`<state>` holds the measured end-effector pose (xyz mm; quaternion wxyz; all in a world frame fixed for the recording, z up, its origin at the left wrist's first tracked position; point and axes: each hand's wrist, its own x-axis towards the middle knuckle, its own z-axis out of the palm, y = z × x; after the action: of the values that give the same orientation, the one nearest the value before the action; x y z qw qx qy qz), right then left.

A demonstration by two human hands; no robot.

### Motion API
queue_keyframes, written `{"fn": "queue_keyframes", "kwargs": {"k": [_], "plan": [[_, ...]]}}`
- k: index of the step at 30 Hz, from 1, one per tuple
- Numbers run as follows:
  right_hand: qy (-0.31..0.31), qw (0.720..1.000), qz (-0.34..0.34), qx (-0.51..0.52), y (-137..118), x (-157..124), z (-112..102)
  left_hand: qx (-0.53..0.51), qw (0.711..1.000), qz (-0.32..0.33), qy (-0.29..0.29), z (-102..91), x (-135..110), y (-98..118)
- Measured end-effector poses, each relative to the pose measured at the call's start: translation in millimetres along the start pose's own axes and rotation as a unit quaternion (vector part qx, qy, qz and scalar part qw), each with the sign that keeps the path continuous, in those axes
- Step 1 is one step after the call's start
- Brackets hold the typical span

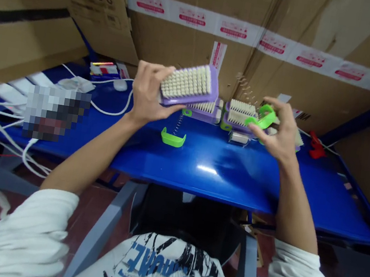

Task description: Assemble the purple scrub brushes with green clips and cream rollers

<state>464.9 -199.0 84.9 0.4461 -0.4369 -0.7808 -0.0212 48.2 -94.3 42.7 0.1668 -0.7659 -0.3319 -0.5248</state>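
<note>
"So, what is the left hand (147, 89) gripping?"
"One purple brush (191, 83), tilting above the worktop (173, 167), its pale tufts showing."
"And the right hand (281, 130)?"
"It's pinching one curved green part (268, 119). Another green part (172, 140) is resting below; farther back, two more brushes (241, 112) are sitting bristles-up, a third (299, 140) partly hiding."

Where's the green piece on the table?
In the head view, the green piece lies just left of centre on the table, in front of a spring and below the brush in the left hand.

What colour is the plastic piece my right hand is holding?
The plastic piece is bright green, best seen in the head view.
</note>
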Motion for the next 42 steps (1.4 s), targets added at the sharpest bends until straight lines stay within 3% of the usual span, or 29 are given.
{"fn": "queue_keyframes", "kwargs": {"k": [2,5,9,13,17,24,27,30,33,37,42], "plan": [[-0.009,0.998,-0.021,-0.062,-12,-8,21,0.016,0.997,-0.037,0.072,0.5,0,-13],[-0.12,0.988,-0.018,-0.1,-40,-22,65,0.016,0.987,-0.087,0.131,7.5,-3,-30],[-0.256,0.951,-0.016,-0.17,-69,-32,98,-0.012,0.983,-0.133,0.129,15.7,-8,-43],[-0.307,0.939,-0.036,-0.15,-75,-32,96,-0.055,0.982,-0.16,0.08,15.9,-8,-40],[-0.304,0.947,-0.046,-0.088,-71,-33,94,-0.066,0.985,-0.156,0.043,13.7,-6,-30],[-0.295,0.954,-0.038,-0.047,-71,-33,104,-0.102,0.983,-0.147,0.037,12.6,-6,-23],[-0.207,0.978,-0.024,-0.014,-70,-29,98,-0.108,0.987,-0.117,0.021,12.2,-5,-18],[-0.089,0.992,0.052,0.074,-65,-22,87,-0.106,0.992,-0.069,-0.007,11.5,-4,-2],[-0.071,0.982,0.099,0.146,-57,-15,77,-0.122,0.991,-0.017,-0.049,11.9,-5,24],[-0.089,0.971,0.095,0.201,-47,-12,76,-0.155,0.982,0.06,-0.095,13.5,-9,57],[-0.038,0.932,0.176,0.315,-36,-13,82,-0.179,0.975,0.073,-0.111,7.2,-4,64]]}}
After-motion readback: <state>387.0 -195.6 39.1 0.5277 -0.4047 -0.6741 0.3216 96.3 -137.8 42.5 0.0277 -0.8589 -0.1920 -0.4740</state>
